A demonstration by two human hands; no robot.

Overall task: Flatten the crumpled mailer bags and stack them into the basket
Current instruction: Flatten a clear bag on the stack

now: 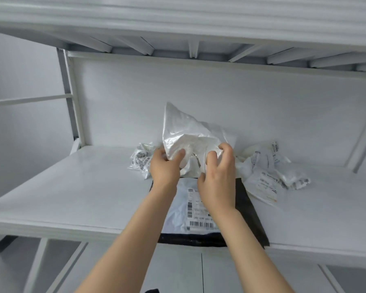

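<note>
A crumpled white mailer bag (184, 132) is held up above the middle of the white shelf (72, 187). My left hand (165, 168) pinches its lower left part and my right hand (218, 176) grips its lower right part. Beneath my hands lies a flattened mailer (180, 212) with a barcode label, resting on something black (249, 210) that reaches the shelf's front edge; I cannot tell whether that is the basket. One crumpled mailer (141, 160) lies to the left of my hands. Several crumpled mailers (270, 172) lie to the right.
The shelf has a white back panel (199, 98) and a white upright post (72, 98) at the left. Another shelf level (178, 28) with cross ribs hangs overhead. Bare shelf surface stretches to the left and far right of the mailers.
</note>
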